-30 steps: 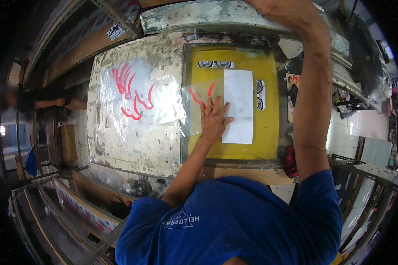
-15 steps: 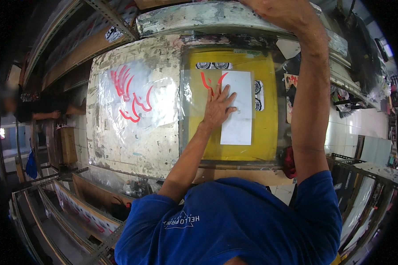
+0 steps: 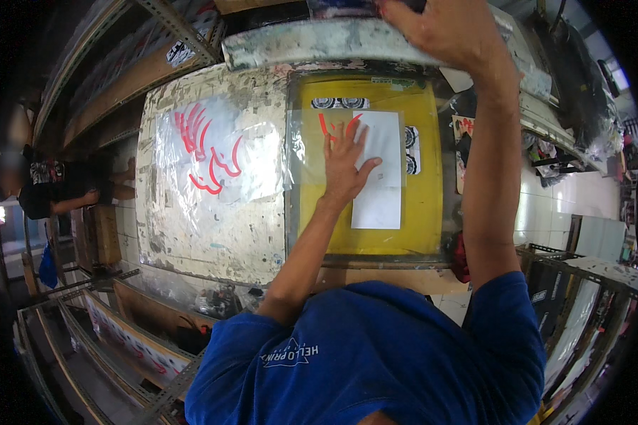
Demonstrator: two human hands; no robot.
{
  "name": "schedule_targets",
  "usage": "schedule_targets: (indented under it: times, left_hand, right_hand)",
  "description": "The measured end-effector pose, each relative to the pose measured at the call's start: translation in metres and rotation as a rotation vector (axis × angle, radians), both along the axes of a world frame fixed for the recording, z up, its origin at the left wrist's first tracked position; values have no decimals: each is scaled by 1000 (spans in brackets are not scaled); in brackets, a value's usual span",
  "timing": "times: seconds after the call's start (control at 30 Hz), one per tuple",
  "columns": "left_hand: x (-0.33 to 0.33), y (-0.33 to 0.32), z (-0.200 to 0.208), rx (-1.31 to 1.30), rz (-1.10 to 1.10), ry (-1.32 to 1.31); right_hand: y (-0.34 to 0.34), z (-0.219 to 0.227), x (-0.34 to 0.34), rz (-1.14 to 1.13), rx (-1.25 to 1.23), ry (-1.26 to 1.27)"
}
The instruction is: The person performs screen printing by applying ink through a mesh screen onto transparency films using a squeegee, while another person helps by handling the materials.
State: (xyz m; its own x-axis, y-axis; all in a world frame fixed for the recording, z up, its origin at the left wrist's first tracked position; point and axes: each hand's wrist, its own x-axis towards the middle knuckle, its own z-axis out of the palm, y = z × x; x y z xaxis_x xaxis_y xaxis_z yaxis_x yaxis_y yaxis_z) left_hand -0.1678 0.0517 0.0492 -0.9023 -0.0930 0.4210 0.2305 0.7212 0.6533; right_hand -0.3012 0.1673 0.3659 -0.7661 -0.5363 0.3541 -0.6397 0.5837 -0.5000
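My left hand (image 3: 347,164) lies flat with fingers spread, across the left edge of a blank white paper sheet (image 3: 377,205) and the clear plastic beside it. Beneath is a yellow panel (image 3: 326,237) in a dark frame, perhaps a printing screen. Red strokes (image 3: 324,122) show by my fingertips. The clear plastic sheet (image 3: 166,152) reaches left over a paint-worn white board, with red curved shapes (image 3: 227,164) on it. My right hand (image 3: 450,32) reaches to the far side above a stained pale bar (image 3: 319,44). One digit extends left; the other fingers are hidden or out of view.
Round black-and-white prints (image 3: 340,103) lie at the panel's top and right edges. Metal-framed racks (image 3: 113,67) stand at far left, more racks (image 3: 581,283) at right. A person (image 3: 71,188) in dark clothes is at the left. A dark-blue item (image 3: 347,8) shows at the far edge.
My left hand has shifted slightly left on the paper, its thumb now more raised and spread. My right hand still reaches far. The dark-blue item and more of the other person have come into view.
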Motion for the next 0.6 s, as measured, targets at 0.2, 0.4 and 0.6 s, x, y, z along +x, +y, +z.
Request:
schedule_targets:
  times: [0.2,0.4,0.6]
  left_hand:
    - [51,-22,81,1068,90,415]
    - [137,-38,9,1013,354,-176]
    - [154,-43,-44,159,449,-36]
  right_hand:
    - [21,-85,59,53,-19,429]
    - [37,-173,103,104,88,-55]
    - [39,-274,133,110,330,-68]
